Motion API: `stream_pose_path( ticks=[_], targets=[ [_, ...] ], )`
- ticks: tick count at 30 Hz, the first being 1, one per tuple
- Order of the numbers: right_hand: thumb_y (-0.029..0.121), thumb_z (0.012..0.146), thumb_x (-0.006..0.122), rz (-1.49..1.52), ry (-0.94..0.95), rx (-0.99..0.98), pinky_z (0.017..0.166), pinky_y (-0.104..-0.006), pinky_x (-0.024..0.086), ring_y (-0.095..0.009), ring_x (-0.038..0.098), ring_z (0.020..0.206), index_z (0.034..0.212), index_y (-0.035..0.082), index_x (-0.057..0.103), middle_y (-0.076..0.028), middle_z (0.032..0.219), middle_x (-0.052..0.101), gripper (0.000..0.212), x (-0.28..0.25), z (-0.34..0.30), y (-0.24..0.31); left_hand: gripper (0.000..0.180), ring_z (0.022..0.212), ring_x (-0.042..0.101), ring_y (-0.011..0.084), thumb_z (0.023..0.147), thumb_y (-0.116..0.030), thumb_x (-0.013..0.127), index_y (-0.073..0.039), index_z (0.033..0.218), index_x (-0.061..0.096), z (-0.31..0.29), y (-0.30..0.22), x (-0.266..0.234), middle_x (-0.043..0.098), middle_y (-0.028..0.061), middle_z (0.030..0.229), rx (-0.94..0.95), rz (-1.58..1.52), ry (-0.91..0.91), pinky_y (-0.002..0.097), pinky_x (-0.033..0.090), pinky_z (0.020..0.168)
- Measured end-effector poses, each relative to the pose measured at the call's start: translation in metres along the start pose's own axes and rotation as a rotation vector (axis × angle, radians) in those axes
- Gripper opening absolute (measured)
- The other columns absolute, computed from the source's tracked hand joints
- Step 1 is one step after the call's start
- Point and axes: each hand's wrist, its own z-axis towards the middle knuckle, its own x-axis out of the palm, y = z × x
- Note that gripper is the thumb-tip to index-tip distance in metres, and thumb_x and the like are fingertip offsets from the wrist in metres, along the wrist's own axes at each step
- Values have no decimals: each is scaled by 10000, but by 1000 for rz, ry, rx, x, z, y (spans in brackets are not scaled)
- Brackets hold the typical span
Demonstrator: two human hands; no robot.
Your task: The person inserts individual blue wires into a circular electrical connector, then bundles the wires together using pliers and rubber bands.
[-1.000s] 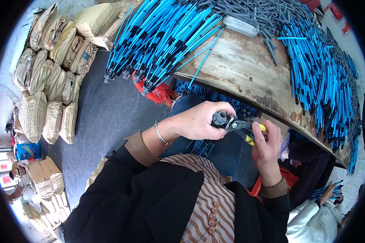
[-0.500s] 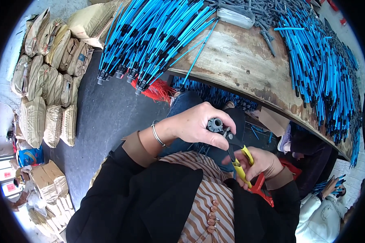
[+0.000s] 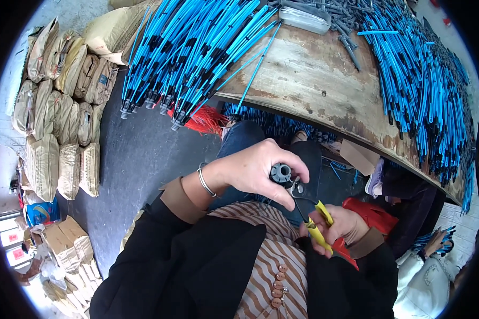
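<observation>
My left hand (image 3: 256, 167), with a silver bangle at the wrist, curls its thumb and fingers round a dark grey ribbed plastic fitting (image 3: 281, 172). The hollow round end of the fitting faces up. Close beneath it are the jaws of a pair of pliers (image 3: 315, 229) with yellow and red handles. My right hand (image 3: 346, 223) is wrapped round those handles, which stand spread apart. Whether the jaws grip part of the fitting cannot be made out, as my left thumb partly hides that spot.
Ahead is a worn wooden table (image 3: 303, 80) carrying piles of blue tubes (image 3: 197, 48), more blue tubes (image 3: 420, 90) and grey fittings (image 3: 347, 45). Red strands (image 3: 205, 119) hang below its edge. Stacked sacks (image 3: 42, 159) stand left. Another person (image 3: 426, 282) sits at lower right.
The pliers have shifted slightly down and their head has turned a little by the fitting. My left hand keeps hold of the fitting. The whole view has moved slightly.
</observation>
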Motion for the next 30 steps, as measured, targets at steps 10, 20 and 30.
stream_pose_path(
  ticks=[10, 20, 30],
  targets=[
    [16, 738, 687, -1732, -862, -603, 662, -302, 516, -207, 642, 730, 1246, -20, 396, -134, 864, 629, 587, 35, -21, 49, 355, 660, 623, 118, 595, -109, 822, -1, 888, 653, -6, 4, -3, 660, 70, 757, -175, 7, -99, 247, 484, 617],
    [102, 710, 741, -1287, -579, -577, 694, -338, 520, -248, 653, 764, 1293, -4, 379, -163, 846, 646, 695, 19, -19, 51, 384, 682, 620, 127, 598, -140, 828, 0, 909, 652, -4, 2, 2, 654, 71, 769, -152, 70, -152, 244, 475, 619],
    [112, 720, 727, -122, -23, 26, 663, -338, 510, -281, 636, 752, 1281, 13, 403, -155, 859, 612, 655, 3, -11, 29, 402, 642, 614, 123, 605, -149, 831, -11, 932, 643, 0, 5, 2, 650, 69, 756, 18, 14, 53, 245, 472, 597]
  ],
)
